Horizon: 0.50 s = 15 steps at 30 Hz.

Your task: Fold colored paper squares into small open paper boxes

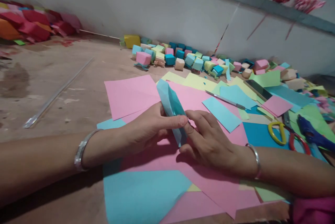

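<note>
A folded piece of light blue paper (168, 95) is held up between both hands over the pink sheets (146, 159). My left hand (154, 124) is closed on it, the thumb lying across its front and the fingers behind. From the other side, my right hand (206, 136) pinches its lower right edge, with the fingertips partly hidden. Under my wrists a large light blue sheet (141, 192) lies at the near edge of the pile. To the right of the hands is a small light blue rectangle of paper (222, 114).
Scissors with yellow and red handles (277, 133) and a blue glue gun (311, 131) lie at right. A pen (226, 100) rests on the papers. Several small paper boxes (170, 59) line the wall. A clear ruler-like strip (60, 91) lies left, with red paper pieces (34, 24) beyond.
</note>
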{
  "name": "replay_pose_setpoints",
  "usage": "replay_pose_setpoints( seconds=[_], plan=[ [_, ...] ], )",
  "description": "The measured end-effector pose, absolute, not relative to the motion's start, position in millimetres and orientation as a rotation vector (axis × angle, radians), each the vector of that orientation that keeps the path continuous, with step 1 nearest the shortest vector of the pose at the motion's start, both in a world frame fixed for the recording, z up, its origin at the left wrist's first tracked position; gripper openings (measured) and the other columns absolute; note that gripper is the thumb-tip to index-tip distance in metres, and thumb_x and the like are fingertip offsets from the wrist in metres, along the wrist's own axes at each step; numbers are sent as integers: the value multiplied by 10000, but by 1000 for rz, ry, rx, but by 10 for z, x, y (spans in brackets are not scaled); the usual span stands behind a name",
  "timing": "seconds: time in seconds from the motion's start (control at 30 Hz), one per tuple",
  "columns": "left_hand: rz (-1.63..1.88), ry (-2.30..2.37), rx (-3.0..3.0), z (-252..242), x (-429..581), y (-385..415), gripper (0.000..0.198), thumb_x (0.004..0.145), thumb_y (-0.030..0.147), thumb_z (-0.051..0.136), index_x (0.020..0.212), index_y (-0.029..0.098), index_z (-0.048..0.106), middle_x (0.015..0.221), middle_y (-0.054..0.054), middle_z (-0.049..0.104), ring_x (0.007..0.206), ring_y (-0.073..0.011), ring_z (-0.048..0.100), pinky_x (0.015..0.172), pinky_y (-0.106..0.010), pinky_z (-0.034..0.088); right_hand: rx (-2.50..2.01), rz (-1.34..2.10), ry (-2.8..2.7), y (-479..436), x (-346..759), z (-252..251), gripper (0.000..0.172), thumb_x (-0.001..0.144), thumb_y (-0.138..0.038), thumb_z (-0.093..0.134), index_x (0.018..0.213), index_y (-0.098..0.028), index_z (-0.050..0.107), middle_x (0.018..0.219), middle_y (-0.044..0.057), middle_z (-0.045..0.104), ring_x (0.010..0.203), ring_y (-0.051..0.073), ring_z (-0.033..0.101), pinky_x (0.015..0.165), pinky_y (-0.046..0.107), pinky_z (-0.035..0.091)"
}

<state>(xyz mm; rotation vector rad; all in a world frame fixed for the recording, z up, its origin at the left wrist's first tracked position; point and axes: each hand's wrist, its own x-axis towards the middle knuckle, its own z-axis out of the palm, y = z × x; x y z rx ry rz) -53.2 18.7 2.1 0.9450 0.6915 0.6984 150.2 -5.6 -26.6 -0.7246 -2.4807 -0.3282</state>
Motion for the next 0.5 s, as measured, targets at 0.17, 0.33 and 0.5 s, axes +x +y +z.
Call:
replay_pose_setpoints(
  seconds=[0.17, 0.33, 0.5],
  plan=[
    [763, 745, 969, 23, -500, 178, 153, 636, 3, 581, 694, 144, 593, 628, 7, 585, 553, -116, 557, 524, -237, 458, -786, -130, -2481, -71, 1514, -196, 460, 996, -448, 416, 1216, -72, 566, 1147, 213, 544, 1044, 307, 505, 842, 486, 486],
    [675, 794, 1069, 2, -490, 143, 125, 678, 37, 552, 695, 156, 585, 647, 18, 572, 585, -111, 532, 563, -240, 444, -843, 270, -2165, 24, 1553, -144, 52, 926, -223, 559, 917, -207, 510, 1021, 84, 579, 969, 202, 556, 828, 378, 488],
    [631, 861, 1251, 62, -483, 123, 127, 708, 78, 571, 776, 166, 632, 742, 4, 634, 682, -142, 567, 648, -263, 462, -1079, 681, -1939, 96, 1556, -154, 277, 825, -243, 680, 1034, -227, 499, 892, 7, 571, 738, 132, 532, 654, 290, 480]
  ],
)
